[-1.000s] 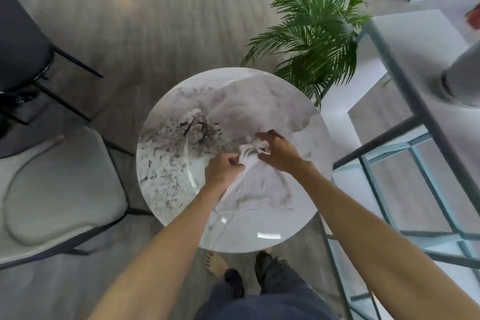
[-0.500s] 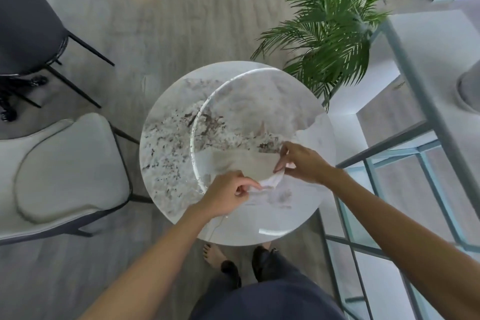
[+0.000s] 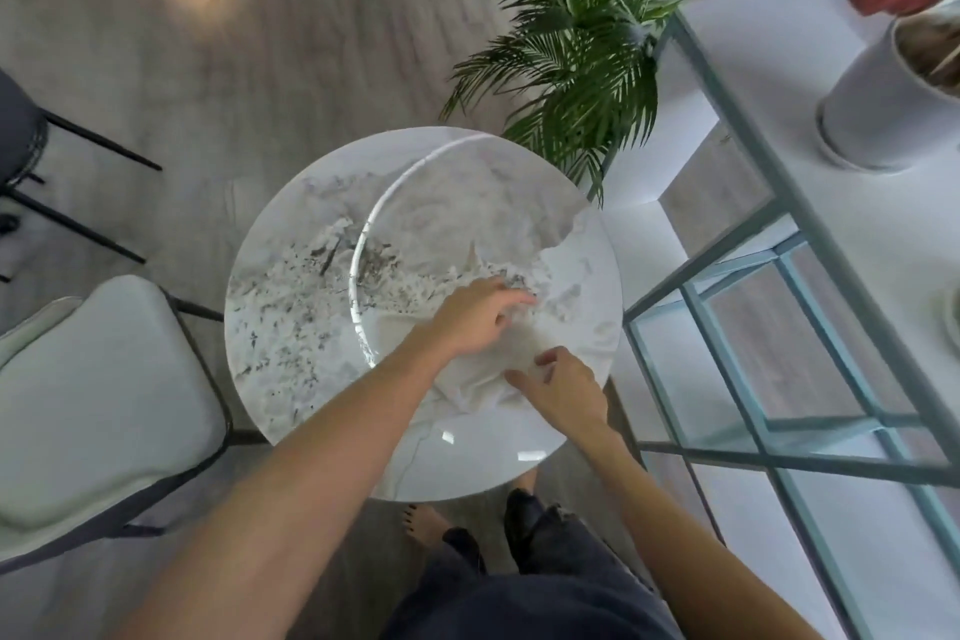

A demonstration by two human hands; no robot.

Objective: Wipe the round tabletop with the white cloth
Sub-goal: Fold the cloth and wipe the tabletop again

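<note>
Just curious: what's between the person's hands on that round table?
The white cloth lies rumpled on the tabletop between left hand and right hand, in the head view.

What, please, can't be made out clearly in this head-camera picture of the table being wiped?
All in the head view:
- Cloth: edges blend into the pale tabletop; the left hand covers part.
- Right hand: pinching the cloth or only resting, too blurred to tell.
- Table's legs: hidden beneath the top.
- Grey pot: cut off by the right edge.

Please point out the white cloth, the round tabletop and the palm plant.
white cloth [image 3: 475, 390], head view, its crumpled folds.
round tabletop [image 3: 291, 327], head view, its speckled left part.
palm plant [image 3: 587, 68], head view, its green fronds.
</note>
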